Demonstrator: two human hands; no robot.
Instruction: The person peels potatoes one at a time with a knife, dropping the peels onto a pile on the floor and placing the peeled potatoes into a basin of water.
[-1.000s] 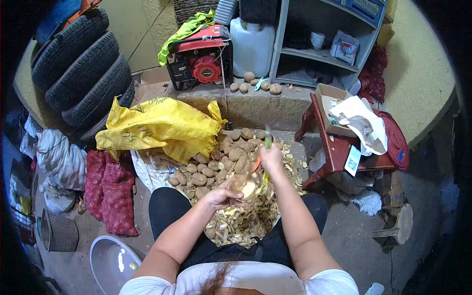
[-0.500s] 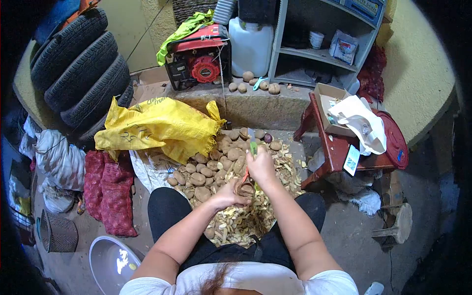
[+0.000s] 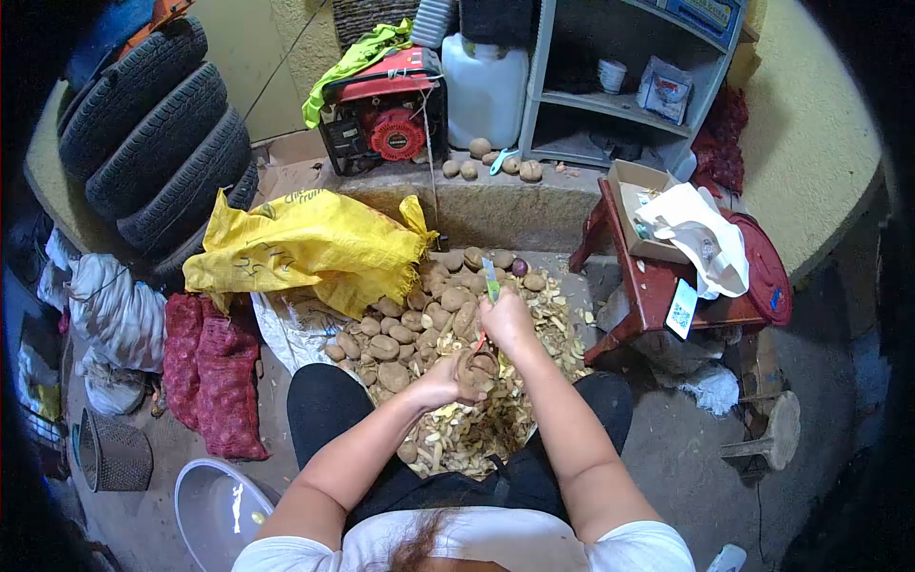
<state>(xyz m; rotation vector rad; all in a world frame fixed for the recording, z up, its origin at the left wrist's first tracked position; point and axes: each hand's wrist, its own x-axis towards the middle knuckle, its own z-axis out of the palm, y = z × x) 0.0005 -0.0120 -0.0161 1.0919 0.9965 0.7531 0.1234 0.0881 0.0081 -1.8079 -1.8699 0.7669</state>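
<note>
Cluttered storeroom with stacked tyres (image 3: 157, 124), generator (image 3: 386, 119), sacks (image 3: 214, 372), shelving (image 3: 620, 103).

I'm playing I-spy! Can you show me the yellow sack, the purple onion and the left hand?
Yellow sack (image 3: 319, 243): head view, middle of its cloth.
Purple onion (image 3: 519, 268): head view, its rounded side.
Left hand (image 3: 440, 382): head view, middle of the hand.

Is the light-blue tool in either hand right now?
No, the light-blue tool lies on the concrete ledge, beside some loose potatoes.
</note>
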